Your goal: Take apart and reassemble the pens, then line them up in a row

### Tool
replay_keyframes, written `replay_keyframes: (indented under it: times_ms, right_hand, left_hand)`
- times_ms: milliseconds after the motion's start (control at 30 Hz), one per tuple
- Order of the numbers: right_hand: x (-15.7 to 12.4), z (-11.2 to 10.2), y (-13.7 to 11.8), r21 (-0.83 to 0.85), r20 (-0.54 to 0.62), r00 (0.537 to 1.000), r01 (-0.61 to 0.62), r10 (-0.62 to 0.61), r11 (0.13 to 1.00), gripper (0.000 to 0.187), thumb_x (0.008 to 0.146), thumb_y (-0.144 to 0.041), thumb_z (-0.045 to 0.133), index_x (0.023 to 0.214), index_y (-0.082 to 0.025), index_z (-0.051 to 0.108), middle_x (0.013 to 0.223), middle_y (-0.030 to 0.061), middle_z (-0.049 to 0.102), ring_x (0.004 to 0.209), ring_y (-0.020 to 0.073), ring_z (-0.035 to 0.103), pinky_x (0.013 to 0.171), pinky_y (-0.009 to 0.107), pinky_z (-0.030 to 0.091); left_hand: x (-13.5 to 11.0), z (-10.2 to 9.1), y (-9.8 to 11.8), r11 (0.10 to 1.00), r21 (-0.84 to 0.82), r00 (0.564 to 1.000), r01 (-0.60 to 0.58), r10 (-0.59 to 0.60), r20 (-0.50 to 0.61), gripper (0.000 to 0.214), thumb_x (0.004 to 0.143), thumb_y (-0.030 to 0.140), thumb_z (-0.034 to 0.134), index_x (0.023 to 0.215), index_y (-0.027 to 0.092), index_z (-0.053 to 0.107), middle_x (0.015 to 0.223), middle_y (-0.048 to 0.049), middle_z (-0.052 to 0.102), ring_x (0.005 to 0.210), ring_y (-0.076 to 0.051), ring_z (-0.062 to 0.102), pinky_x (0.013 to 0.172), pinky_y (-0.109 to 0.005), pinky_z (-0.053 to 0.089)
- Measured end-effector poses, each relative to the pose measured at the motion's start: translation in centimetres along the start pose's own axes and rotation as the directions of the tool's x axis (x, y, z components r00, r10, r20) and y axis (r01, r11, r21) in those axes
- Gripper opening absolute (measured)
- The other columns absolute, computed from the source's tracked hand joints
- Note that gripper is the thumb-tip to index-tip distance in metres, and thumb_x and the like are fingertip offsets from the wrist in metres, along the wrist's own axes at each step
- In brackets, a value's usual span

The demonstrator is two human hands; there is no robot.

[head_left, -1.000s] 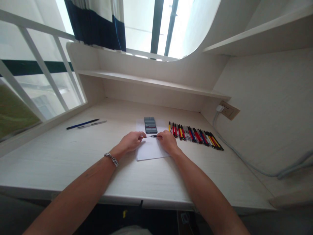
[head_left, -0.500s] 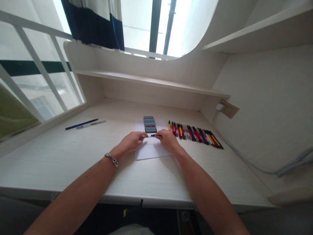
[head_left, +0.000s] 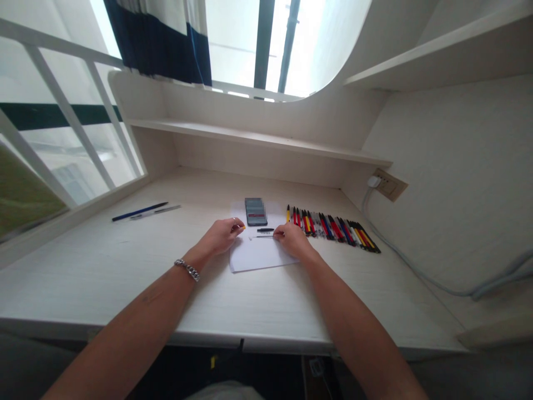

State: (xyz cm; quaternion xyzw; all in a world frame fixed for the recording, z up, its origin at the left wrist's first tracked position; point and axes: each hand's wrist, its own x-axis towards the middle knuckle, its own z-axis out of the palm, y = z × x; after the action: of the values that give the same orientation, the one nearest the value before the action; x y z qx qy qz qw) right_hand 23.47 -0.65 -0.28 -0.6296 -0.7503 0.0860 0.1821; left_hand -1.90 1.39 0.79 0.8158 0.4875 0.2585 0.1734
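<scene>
My left hand (head_left: 220, 236) rests on the desk at the left edge of a white sheet of paper (head_left: 258, 253), fingers pinched on a small yellow pen part (head_left: 243, 226). My right hand (head_left: 293, 240) lies on the sheet's right side, pinching the end of a thin pen refill (head_left: 263, 236) that lies across the paper. A short black pen piece (head_left: 265, 229) lies loose on the paper between my hands. Just beyond it lies a dark phone (head_left: 255, 210).
A row of several coloured pens (head_left: 333, 229) lies to the right of the paper. A blue pen (head_left: 139, 211) and a clear pen (head_left: 156, 211) lie far left. A wall socket (head_left: 387, 186) with a grey cable (head_left: 416, 272) is at right. A shelf (head_left: 258, 141) runs behind.
My hands have pulled apart. The pen they held together is now in pieces: a yellow part in my left hand, the refill in my right, a black piece on the paper.
</scene>
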Motion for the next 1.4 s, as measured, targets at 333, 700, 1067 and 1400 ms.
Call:
replay_keyframes:
  times_ms: [333, 700, 1067, 1400]
  right_hand:
    - [0.0, 0.2, -0.2, -0.068, -0.041, 0.999, -0.037, 0.034, 0.997, 0.021, 0.092, -0.025, 0.058, 0.099, -0.023, 0.078, 0.101, 0.0092, 0.07, 0.094, 0.0202, 0.063, 0.083, 0.027, 0.043]
    - [0.1, -0.2, -0.9, -0.056, -0.081, 0.995, -0.059, 0.055, 0.997, 0.02, 0.092, -0.023, 0.059, 0.1, -0.023, 0.077, 0.102, 0.008, 0.069, 0.095, 0.0189, 0.062, 0.085, 0.026, 0.043]
    - [0.3, -0.3, -0.4, 0.013, -0.113, 0.991, -0.064, 0.065, 0.998, 0.02, 0.092, -0.027, 0.059, 0.099, -0.022, 0.077, 0.101, 0.0072, 0.071, 0.091, 0.0172, 0.063, 0.085, 0.025, 0.043]
    - [0.1, -0.7, -1.4, 0.091, -0.166, 0.986, 0.004, 0.011, 0.996, 0.022, 0.094, -0.026, 0.056, 0.094, -0.018, 0.076, 0.094, 0.0066, 0.073, 0.087, 0.0165, 0.061, 0.079, 0.025, 0.041]
  left_hand:
    - [-0.2, 0.1, 0.1, 0.999, -0.029, 0.998, 0.041, -0.04, 0.04, 0.025, 0.09, 0.028, 0.053, 0.103, 0.019, 0.072, 0.09, -0.0058, 0.076, 0.078, -0.018, 0.067, 0.07, -0.026, 0.048]
    - [0.0, 1.6, 0.7, 0.994, 0.101, 0.996, -0.032, 0.024, 0.082, 0.028, 0.086, 0.034, 0.059, 0.106, 0.021, 0.072, 0.097, -0.0072, 0.075, 0.086, -0.021, 0.067, 0.073, -0.028, 0.046]
    - [0.8, 3.4, 2.7, 0.97, 0.241, 0.995, -0.033, 0.008, 0.102, 0.024, 0.091, 0.033, 0.053, 0.093, 0.02, 0.072, 0.097, -0.0106, 0.073, 0.086, -0.023, 0.066, 0.073, -0.029, 0.045]
    - [1.2, 3.5, 3.0, 0.972, 0.22, 0.996, -0.077, 0.066, 0.058, 0.021, 0.091, 0.024, 0.05, 0.092, 0.016, 0.069, 0.096, -0.0135, 0.07, 0.088, -0.024, 0.065, 0.078, -0.032, 0.048]
